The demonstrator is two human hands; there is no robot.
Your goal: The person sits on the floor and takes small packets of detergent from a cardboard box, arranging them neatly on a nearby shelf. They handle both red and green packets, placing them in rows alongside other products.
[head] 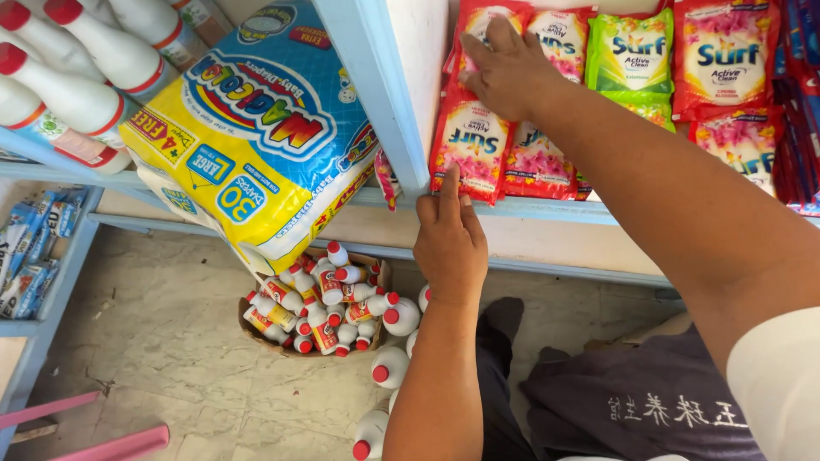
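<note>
Up on the pale-blue shelf [547, 207], right hand [506, 70] pressed flat, fingers spread and gripping nothing, against the upper red plastic detergent sachets [478, 26]. Directly below, left hand [450, 243] open too, one fingertip touching the bottom edge of the lower red sachet [471, 141], hanging long axis upright; nearer of the two.

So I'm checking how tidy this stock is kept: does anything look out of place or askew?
Yes. The big blue and yellow diaper pack lies tilted, jutting over the shelf edge. Below, white red-capped bottles lie loose on the floor beside the overfull basket. The sachets under the right hand and by the left hand overlap unevenly.
</note>
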